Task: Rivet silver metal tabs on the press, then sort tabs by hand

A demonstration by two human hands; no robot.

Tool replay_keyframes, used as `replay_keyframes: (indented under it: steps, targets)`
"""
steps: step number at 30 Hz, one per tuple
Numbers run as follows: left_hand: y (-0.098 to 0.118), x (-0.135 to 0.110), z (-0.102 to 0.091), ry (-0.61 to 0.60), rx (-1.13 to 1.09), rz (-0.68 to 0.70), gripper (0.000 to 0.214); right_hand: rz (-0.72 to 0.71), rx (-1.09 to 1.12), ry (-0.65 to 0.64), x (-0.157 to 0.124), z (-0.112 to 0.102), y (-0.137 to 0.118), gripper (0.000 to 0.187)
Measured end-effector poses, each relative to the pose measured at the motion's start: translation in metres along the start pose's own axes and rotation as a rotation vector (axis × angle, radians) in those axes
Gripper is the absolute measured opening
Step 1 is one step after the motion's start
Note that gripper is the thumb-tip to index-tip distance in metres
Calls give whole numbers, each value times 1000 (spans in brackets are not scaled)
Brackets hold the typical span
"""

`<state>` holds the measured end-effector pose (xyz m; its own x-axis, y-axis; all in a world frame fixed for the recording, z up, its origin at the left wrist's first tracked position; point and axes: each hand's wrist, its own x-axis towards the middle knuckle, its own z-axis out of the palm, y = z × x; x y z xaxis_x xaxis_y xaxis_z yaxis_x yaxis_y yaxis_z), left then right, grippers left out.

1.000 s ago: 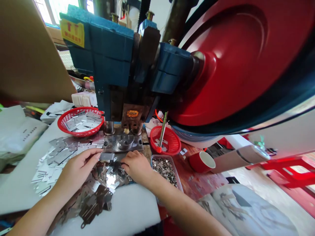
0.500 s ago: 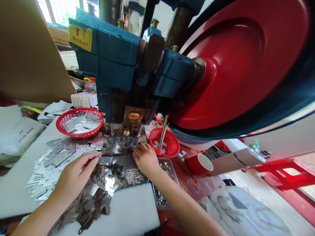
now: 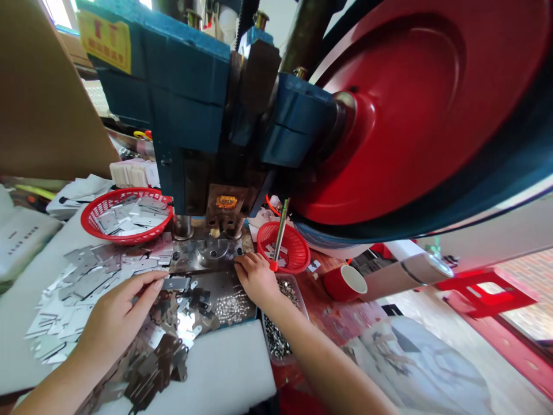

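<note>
My left hand (image 3: 118, 311) pinches one end of a flat metal plate (image 3: 176, 283) between thumb and fingers, just in front of the steel die block (image 3: 194, 260). Bent fingers of my right hand (image 3: 258, 279) are together at the right edge of that block; whether they hold a small part is hidden. Between the hands, small shiny metal pieces (image 3: 233, 308) lie on the dark press bed. Loose metal plates (image 3: 166, 354) are heaped below my left hand. Above the die stands the blue press head (image 3: 181, 86), with its punch holder (image 3: 227, 202) over the block.
A red basket (image 3: 88, 222) of plates and a spread of silvery plates (image 3: 73, 300) are at left. On the right are a small red basket (image 3: 302, 256), a clear bin of small metal parts (image 3: 276, 340), a red cup (image 3: 343, 282) and the large red flywheel (image 3: 415, 115).
The view has shifted slightly. The plate in my left hand now shows more plainly, tilted at the front of the die block. My right hand stays at the block's right edge.
</note>
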<state>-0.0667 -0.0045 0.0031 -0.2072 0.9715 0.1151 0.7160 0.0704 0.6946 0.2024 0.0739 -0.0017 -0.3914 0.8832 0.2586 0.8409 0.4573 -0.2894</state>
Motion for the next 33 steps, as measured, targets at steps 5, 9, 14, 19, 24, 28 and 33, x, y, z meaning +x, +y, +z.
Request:
replay_keyframes:
  steps: [5, 9, 14, 19, 24, 28, 33]
  targets:
    - [0, -1, 0, -1, -10, -2, 38, -31, -51, -12, -2, 3, -1, 20]
    - [-1, -1, 1, -14, -16, -24, 38, -31, -53, -9, -2, 5, 0, 18]
    - [-1, -1, 2, -13, -22, -24, 38, -32, -48, -1, -4, 4, 0, 17]
    - [1, 0, 1, -1, -41, -25, 38, -25, 112, 121, 8, -2, -5, 18]
    - [6, -1, -2, 23, -35, -39, 37, -47, 207, 146, 26, -8, -11, 12]
    - [7, -1, -4, 54, -27, -25, 36, 2, 159, 111, 23, -2, -5, 11]
    - [3, -1, -2, 49, 0, 26, 34, 77, 42, 78, 13, 2, 7, 15]
